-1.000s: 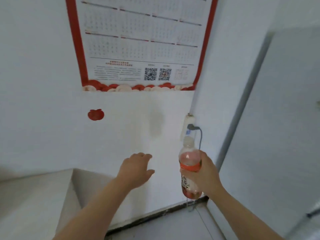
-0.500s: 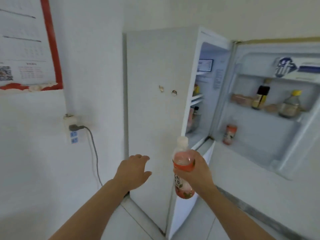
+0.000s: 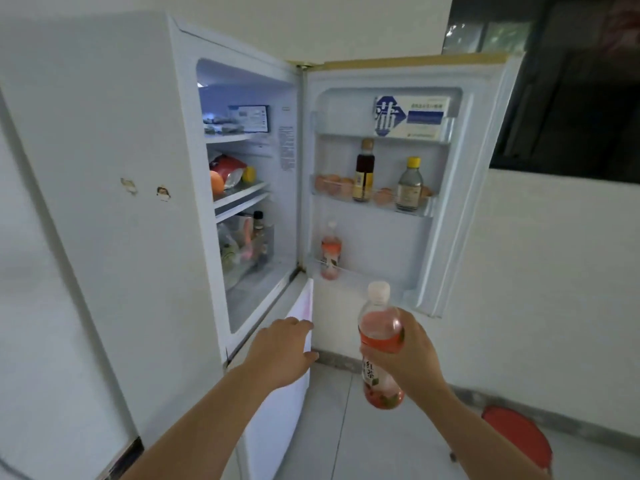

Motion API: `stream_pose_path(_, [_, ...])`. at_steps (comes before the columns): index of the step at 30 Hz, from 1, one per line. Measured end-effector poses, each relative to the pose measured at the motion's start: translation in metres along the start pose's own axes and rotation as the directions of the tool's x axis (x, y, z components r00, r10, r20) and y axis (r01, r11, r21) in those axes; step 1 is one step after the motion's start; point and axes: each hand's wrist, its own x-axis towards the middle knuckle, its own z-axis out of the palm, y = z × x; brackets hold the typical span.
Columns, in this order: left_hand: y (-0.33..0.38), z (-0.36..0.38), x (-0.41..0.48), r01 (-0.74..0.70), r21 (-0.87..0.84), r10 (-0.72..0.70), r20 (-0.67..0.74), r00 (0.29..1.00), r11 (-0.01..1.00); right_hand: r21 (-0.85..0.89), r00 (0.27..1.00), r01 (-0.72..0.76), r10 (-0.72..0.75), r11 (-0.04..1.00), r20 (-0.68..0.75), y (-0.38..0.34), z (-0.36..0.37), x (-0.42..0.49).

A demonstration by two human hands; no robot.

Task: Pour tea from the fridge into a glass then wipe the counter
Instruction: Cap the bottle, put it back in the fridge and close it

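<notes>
White fridge (image 3: pixel 104 168) stands open, far door shelf holding a second bottle (image 3: pixel 330 251). Right hand (image 3: pixel 410 355) wraps the capped tea bottle (image 3: pixel 381 341) mid-body, upright. Left hand (image 3: pixel 282 351) spread, empty, near the lower door. Plastic, light, probably cold and slick; label band grips best.

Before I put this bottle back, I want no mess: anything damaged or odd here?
Two chipped spots mar the fridge's side panel, as if something was torn off. Nothing looks spilled. The bottle in the right hand is capped and upright.
</notes>
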Motion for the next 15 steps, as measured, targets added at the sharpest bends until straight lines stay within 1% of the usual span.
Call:
stream_pose_path(5, [0.006,0.008,0.078,-0.105,-0.039,0.106,0.014,0.994,0.994,-0.022,0.996,-0.046,0.044,0.999,-0.081,0.024,-0.001,0.055])
stream_pose_path(11, [-0.02,0.007,0.176,-0.15,-0.052,0.151,0.014,0.988,0.987,-0.057,0.988,-0.074,0.066,0.996,-0.139,0.025,0.016,0.137])
stream_pose_path(15, [-0.041,0.005,0.231,-0.193,-0.065,0.192,-0.027,0.981,0.979,-0.064,0.985,-0.074,0.063,0.995,-0.163,0.018,0.032,0.188])
